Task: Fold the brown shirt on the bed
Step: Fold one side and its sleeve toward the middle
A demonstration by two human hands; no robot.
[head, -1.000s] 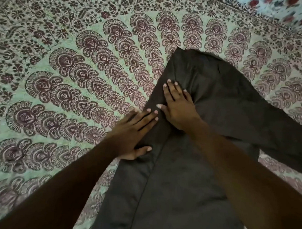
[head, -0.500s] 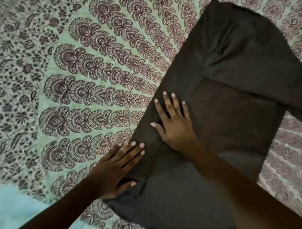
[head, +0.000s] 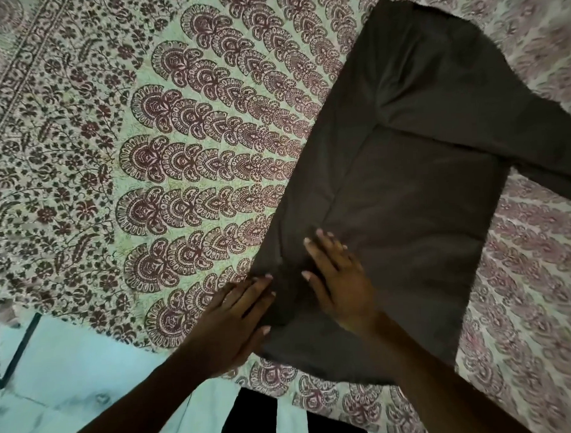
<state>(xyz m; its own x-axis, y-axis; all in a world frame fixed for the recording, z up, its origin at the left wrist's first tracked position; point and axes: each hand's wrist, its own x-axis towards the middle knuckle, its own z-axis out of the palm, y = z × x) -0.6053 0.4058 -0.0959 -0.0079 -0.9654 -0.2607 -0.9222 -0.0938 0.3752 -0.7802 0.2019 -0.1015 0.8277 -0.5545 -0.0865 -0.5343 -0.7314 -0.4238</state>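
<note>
At the near left edge of the brown shirt [head: 406, 179], spread on the patterned bedspread [head: 178, 155], left hand [head: 233, 325] and right hand [head: 338, 289] lay flat, fingers straight, gripping nothing; likely risk: sliding palms dragging the folded edge askew.

Status: brown shirt [head: 406, 196] flat on bed [head: 178, 139], partly folded.
Plain dark fabric, long rectangle lying diagonally, lengthwise crease down its left part, 1 sleeve trailing off to the right.

Left hand [head: 236, 321], right hand [head: 340, 287] slid down brown shirt [head: 406, 196] edge, nearer hem.
</note>
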